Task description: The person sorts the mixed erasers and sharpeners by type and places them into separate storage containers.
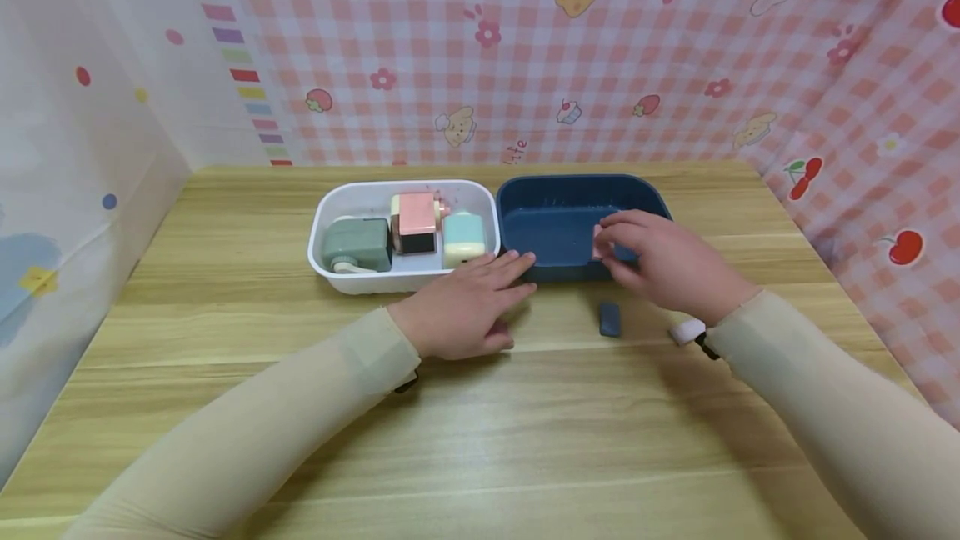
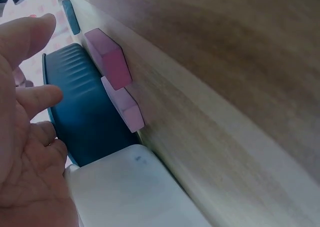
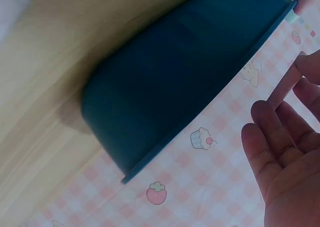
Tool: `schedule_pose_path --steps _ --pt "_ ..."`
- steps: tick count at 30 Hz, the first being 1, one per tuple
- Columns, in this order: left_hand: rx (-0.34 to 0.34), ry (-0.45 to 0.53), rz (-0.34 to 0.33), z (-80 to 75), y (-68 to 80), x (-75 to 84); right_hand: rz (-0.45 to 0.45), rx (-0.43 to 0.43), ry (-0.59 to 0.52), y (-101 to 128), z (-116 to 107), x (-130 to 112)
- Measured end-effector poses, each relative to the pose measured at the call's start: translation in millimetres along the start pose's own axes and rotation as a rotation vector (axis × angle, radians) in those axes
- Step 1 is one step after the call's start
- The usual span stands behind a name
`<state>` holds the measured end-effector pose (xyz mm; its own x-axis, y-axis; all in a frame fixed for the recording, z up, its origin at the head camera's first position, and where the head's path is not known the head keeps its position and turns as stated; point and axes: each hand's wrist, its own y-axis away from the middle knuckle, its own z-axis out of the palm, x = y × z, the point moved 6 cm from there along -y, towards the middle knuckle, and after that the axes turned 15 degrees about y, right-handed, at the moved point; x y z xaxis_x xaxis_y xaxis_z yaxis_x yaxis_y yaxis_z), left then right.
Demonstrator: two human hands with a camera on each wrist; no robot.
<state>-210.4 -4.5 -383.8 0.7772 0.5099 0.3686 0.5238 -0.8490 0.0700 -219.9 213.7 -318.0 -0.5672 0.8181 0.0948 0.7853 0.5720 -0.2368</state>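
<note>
My right hand [image 1: 652, 261] hovers over the front rim of a dark blue tray [image 1: 570, 183] and pinches a small pink eraser [image 1: 597, 247] between thumb and fingers. My left hand [image 1: 480, 290] lies flat on the wooden table, its straight fingers reaching the blue tray's front left corner. In the left wrist view two pink erasers [image 2: 107, 57] [image 2: 125, 104] lie on the table against the blue tray's wall [image 2: 80, 112], close to my left hand [image 2: 25, 137]. The right wrist view shows the tray's outer wall [image 3: 175, 72] and my right hand [image 3: 285, 152].
A white tray [image 1: 405, 280] left of the blue one holds a green [image 1: 358, 244], a pink [image 1: 415, 222] and a light blue [image 1: 462, 238] sharpener. A dark blue eraser [image 1: 610, 318] and a whitish eraser [image 1: 686, 330] lie on the table near my right wrist. Patterned cloth walls enclose three sides.
</note>
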Motion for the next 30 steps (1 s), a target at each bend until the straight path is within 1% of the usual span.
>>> schedule_pose_path --steps 5,14,21,30 --pt "0.0 -0.012 0.003 0.0 0.1 0.3 0.009 -0.016 0.008 -14 3 -2" --pt "-0.002 -0.011 0.009 -1.9 1.5 1.9 -0.004 -0.028 0.012 -35 6 -7" --pt "-0.006 -0.013 0.004 -1.0 1.5 1.1 0.014 -0.071 -0.002 -49 14 -12" --pt "0.001 -0.014 0.02 -0.9 2.3 1.4 0.02 -0.127 -0.023 -62 23 -18"
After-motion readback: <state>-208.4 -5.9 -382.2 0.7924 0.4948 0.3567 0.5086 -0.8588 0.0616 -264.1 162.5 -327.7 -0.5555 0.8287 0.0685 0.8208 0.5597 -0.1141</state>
